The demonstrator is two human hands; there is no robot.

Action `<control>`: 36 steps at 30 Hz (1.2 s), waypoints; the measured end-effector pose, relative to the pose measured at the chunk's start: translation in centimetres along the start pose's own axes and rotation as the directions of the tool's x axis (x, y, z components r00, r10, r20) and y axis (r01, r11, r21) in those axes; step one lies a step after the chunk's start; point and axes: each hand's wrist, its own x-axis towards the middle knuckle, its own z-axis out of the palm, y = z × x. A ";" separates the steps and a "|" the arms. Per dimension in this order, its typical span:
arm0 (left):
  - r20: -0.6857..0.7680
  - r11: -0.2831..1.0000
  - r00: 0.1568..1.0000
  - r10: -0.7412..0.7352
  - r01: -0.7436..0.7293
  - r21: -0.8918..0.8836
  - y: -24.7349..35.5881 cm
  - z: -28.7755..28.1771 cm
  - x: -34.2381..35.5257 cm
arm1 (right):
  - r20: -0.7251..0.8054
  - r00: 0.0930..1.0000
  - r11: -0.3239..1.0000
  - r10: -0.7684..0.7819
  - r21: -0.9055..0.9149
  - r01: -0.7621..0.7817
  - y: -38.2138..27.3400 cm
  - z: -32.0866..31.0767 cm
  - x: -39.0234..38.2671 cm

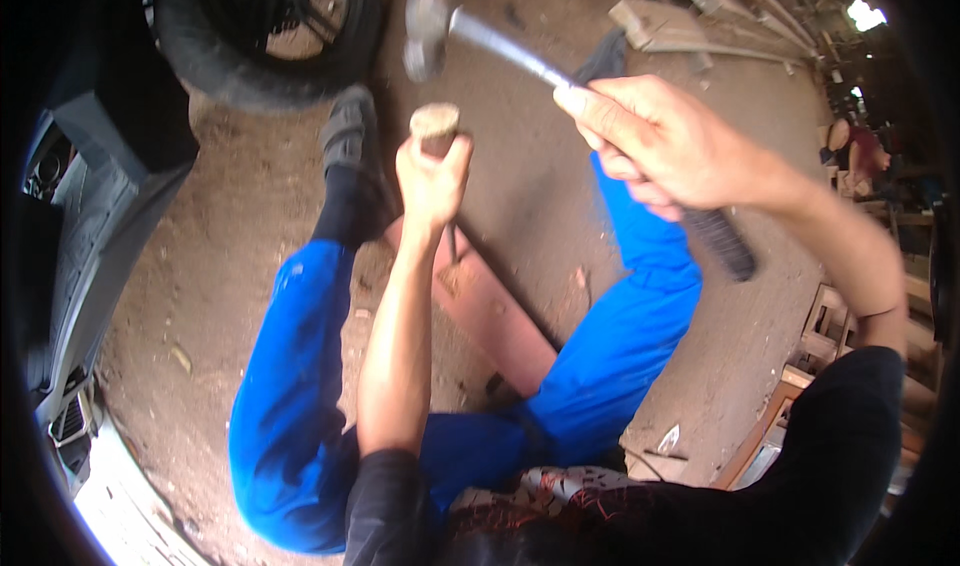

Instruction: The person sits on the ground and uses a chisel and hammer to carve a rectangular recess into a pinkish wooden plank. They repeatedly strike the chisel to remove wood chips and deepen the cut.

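Observation:
My left hand (pixel 435 186) is wrapped round a chisel (pixel 435 121), whose broad, worn wooden handle end sticks up above the fist. The chisel's blade points down at a reddish wooden plank (pixel 495 316) lying between my legs. A small rough recess (pixel 450 281) shows in the plank by the blade; whether the edge touches the wood I cannot tell. Raised to the right, my right hand (pixel 660 136) grips a hammer (pixel 510 51) by its dark lower handle. The blurred metal hammer head is up beyond the chisel's handle, apart from it.
My blue-trousered legs (pixel 300 356) spread on the dirt floor (pixel 230 256) either side of the plank. A wheel with a black tyre (pixel 350 56) is at the far left, beside part of a vehicle (pixel 120 156). Wood offcuts (pixel 670 26) lie far right, with wooden frames (pixel 825 316) nearer.

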 end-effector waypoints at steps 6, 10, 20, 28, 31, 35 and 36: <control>-0.108 1.000 0.994 -0.005 0.006 0.011 0.5 -1.6 0.4 | -0.227 0.973 0.955 -0.049 -0.295 -0.021 -6.7 -1.5 -0.3; -0.095 0.985 0.994 -0.045 0.029 -0.169 -0.5 -1.3 0.4 | -0.331 0.915 0.970 -0.230 -0.001 0.243 -6.5 -0.7 0.4; -0.110 0.975 0.989 -0.100 0.075 -0.211 -0.2 -2.9 -1.2 | -0.248 0.952 0.886 -0.177 -0.462 0.044 -3.5 -1.5 1.7; -0.019 0.984 0.991 0.133 -0.134 -0.116 2.6 -1.6 -0.7 | -0.297 0.944 0.987 0.142 0.113 -0.112 -6.5 -1.5 -2.1; -0.044 0.978 0.988 0.147 -0.152 -0.143 2.6 -1.4 -1.5 | -0.275 0.953 0.991 0.126 -0.015 -0.135 -3.9 -1.0 -2.2; -0.048 0.989 0.999 0.019 -0.026 -0.149 2.7 -1.7 -2.3 | -0.214 0.977 0.971 0.011 -0.231 -0.061 -0.7 -0.9 -2.8; -0.066 0.989 0.996 0.057 -0.065 -0.129 2.4 -1.3 -2.4 | -0.194 0.981 0.969 0.015 -0.241 -0.062 -0.6 -1.0 -3.1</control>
